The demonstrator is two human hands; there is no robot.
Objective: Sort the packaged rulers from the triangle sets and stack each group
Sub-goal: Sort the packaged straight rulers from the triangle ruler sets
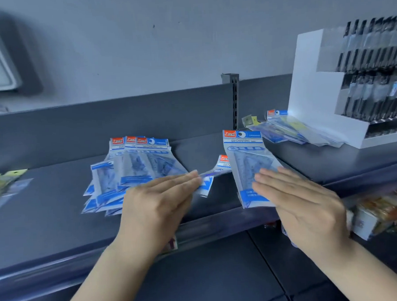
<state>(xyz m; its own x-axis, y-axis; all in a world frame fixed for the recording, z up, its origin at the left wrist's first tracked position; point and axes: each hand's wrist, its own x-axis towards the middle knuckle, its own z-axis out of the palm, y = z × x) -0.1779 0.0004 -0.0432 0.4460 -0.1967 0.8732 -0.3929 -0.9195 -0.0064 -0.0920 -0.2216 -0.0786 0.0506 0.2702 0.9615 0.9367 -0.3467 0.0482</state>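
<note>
A fanned pile of blue-and-white "Geometric" triangle set packets (134, 169) lies on the dark grey shelf (47, 215). My left hand (159, 203) rests flat on the pile's right side, fingers straight, fingertips on a packet that sticks out to the right. My right hand (297, 202) holds one triangle set packet (246, 152) tilted up off the shelf. Its fingers lie across the packet's front and the thumb is hidden behind. Another packet (223, 161) peeks out between the two hands. A second heap of clear, blue and yellow packets (290, 129) lies at the back right.
A white stepped display stand (316, 93) full of dark pens occupies the right end of the shelf. Blurred yellow-green packets (3, 183) lie at the far left. A slotted upright (235, 100) divides the back panel. Boxed goods (380, 214) sit on the lower shelf at right.
</note>
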